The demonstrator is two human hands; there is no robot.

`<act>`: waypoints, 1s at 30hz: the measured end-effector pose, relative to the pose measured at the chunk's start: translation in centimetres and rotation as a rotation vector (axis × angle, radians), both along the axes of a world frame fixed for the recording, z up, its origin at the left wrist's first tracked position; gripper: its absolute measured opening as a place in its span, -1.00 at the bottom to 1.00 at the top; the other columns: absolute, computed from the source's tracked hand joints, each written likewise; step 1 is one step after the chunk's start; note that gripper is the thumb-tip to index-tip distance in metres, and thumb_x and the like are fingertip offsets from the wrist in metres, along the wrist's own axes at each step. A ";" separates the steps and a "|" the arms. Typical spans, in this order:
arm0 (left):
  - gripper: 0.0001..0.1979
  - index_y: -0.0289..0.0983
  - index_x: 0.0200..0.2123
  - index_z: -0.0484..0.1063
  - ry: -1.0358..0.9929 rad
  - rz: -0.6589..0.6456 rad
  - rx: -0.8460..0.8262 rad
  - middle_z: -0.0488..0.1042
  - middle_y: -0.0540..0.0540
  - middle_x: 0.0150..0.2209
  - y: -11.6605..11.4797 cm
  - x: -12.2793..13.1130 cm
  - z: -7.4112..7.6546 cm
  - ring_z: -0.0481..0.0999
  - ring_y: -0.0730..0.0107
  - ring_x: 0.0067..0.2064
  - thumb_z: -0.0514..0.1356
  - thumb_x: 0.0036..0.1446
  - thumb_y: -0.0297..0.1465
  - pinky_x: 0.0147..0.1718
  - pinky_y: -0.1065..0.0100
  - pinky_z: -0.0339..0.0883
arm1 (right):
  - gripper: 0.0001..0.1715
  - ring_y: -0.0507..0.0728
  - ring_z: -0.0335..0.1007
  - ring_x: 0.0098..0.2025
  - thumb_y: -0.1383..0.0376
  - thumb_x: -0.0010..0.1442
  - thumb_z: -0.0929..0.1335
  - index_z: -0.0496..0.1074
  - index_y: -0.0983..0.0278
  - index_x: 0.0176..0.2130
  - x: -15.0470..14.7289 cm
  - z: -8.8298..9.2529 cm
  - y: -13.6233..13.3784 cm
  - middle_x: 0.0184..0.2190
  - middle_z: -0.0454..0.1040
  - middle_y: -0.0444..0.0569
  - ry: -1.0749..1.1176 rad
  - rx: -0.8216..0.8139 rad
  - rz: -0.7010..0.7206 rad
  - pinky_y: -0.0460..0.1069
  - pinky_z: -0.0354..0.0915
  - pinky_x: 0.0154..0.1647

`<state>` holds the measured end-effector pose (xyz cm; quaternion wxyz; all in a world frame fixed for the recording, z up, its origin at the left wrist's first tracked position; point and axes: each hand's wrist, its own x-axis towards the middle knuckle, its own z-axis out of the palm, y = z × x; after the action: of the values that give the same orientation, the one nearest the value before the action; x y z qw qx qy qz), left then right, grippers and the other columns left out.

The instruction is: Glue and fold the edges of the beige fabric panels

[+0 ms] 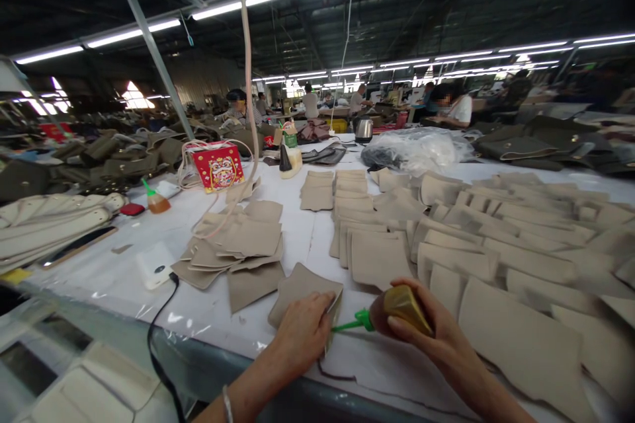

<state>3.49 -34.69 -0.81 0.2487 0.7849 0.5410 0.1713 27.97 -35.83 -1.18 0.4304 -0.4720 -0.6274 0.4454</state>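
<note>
My right hand point(417, 324) is wrapped round a squeeze bottle point(404, 307) of amber liquid, tilted on its side. The bottle's green nozzle points left, its tip at the edge of a beige leather-like piece point(300, 287). On that piece lies my left hand point(307, 327), fingers bent over its right edge and gripping it; the thumb is mostly hidden. Left of it is a loose pile of similar beige pieces point(248, 241). To the right, rows of overlapping beige pieces point(380, 258) spread across the white-covered table point(297, 231).
A white device point(156, 268) with a black cable point(156, 344) stands at the left. Behind it are a second green-tipped bottle point(157, 201) and a red bag point(218, 165). A pale hose point(245, 26) hangs over the table. Several people work in the background.
</note>
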 end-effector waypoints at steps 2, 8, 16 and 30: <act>-0.55 -0.27 0.11 0.35 -0.006 -0.001 -0.004 0.50 -0.14 -0.05 0.0 0.0 -0.1 0.48 0.20 -0.01 -0.09 0.20 -0.47 0.03 0.21 0.29 | -0.39 0.22 0.36 -0.14 0.04 0.16 0.43 0.19 0.20 0.07 -0.1 -0.2 -0.2 -0.14 0.40 -0.08 0.010 -0.026 0.051 -0.01 0.25 -0.11; -0.56 -0.26 0.10 0.35 0.004 0.008 0.002 0.51 -0.14 -0.07 -0.1 0.0 -0.3 0.48 0.22 -0.03 -0.11 0.23 -0.45 0.00 0.24 0.31 | -0.39 0.22 0.38 -0.15 0.05 0.16 0.44 0.21 0.19 0.08 -0.2 -0.5 -0.5 -0.16 0.41 -0.09 -0.012 0.024 -0.003 -0.02 0.28 -0.13; -0.56 -0.26 0.13 0.33 -0.007 0.003 0.000 0.49 -0.14 -0.04 -0.1 0.0 -0.6 0.47 0.22 0.00 -0.11 0.23 -0.45 0.04 0.24 0.29 | -0.40 0.21 0.39 -0.16 0.05 0.17 0.43 0.20 0.18 0.08 0.1 -1.0 0.3 -0.15 0.41 -0.09 -0.057 0.069 0.003 -0.03 0.30 -0.15; -0.55 -0.28 0.13 0.33 -0.006 0.000 -0.033 0.48 -0.16 -0.01 0.1 0.2 -0.2 0.45 0.22 0.02 -0.11 0.23 -0.43 0.07 0.27 0.26 | -0.41 0.24 0.37 -0.11 0.06 0.16 0.45 0.23 0.16 0.08 0.7 -0.8 0.2 -0.09 0.38 -0.06 -0.058 0.115 -0.064 -0.01 0.29 -0.08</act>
<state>3.66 -34.60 -1.05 0.2633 0.7801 0.5432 0.1644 28.66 -35.68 -1.93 0.4524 -0.4791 -0.6486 0.3809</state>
